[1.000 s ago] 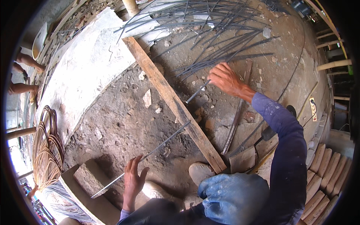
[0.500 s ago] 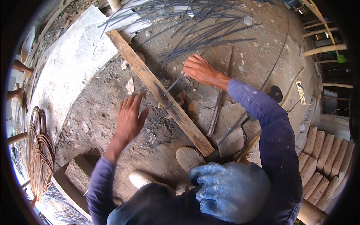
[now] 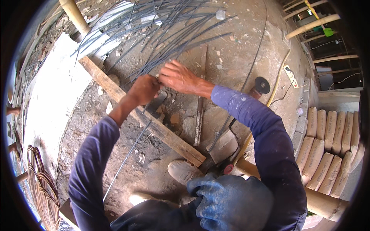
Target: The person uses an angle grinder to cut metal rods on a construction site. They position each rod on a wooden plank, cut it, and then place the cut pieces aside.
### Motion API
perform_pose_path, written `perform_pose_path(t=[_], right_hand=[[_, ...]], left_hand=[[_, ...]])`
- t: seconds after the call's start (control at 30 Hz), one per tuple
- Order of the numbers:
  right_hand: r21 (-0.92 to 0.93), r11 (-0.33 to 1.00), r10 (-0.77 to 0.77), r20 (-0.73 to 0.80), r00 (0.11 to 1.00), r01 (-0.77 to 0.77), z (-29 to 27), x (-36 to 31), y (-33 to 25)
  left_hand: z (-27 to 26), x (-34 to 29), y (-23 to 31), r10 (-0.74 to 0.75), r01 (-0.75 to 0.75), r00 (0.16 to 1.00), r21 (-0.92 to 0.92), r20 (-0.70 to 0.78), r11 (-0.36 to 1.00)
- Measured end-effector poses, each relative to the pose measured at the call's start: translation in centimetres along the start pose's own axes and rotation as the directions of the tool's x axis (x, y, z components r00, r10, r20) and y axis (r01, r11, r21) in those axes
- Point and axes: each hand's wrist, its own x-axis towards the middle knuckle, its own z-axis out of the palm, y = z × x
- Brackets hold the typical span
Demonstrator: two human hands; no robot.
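My left hand is closed in a fist just above the wooden plank. Against it, my right hand has its fingers curled inward, the two hands touching. Both appear closed on a thin dark steel rod, its upper part mostly hidden by my fingers. A long straight length of the steel rod slants from the plank down to my left forearm. The plank lies diagonally on the ground, its near end close to my shoe.
Many loose steel rods are strewn beyond the plank. A rusty metal bar, an angle grinder's black disc and a white power strip lie right. Stacked bags stand far right; coiled rods lie left.
My left hand has gone from open and apart to closed beside my right hand. The view has shifted, and a long rod length now shows across the near side of the plank.
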Motion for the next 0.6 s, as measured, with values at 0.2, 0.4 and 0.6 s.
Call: perform_pose_path(t=[0.2,0.4,0.6], right_hand=[[0.081,0.988,0.140,-0.127,0.982,-0.131,-3.7,-5.4,-1.1],[0.268,0.963,-0.144,0.521,0.841,-0.001,-8.9,-18.9,-4.7],[0.348,0.932,-0.176,0.676,0.715,-0.099,-8.5,-23.5,-7.2]], left_hand=[[1.7,0.3,0.3,0.005,-0.002,0.996,0.036,-0.085,0.999],[1.4,0.4,-1.4,-0.024,0.043,0.985,0.107,-0.174,0.993],[1.5,0.3,-0.8,0.065,-0.053,0.979,0.065,-0.192,0.996]])
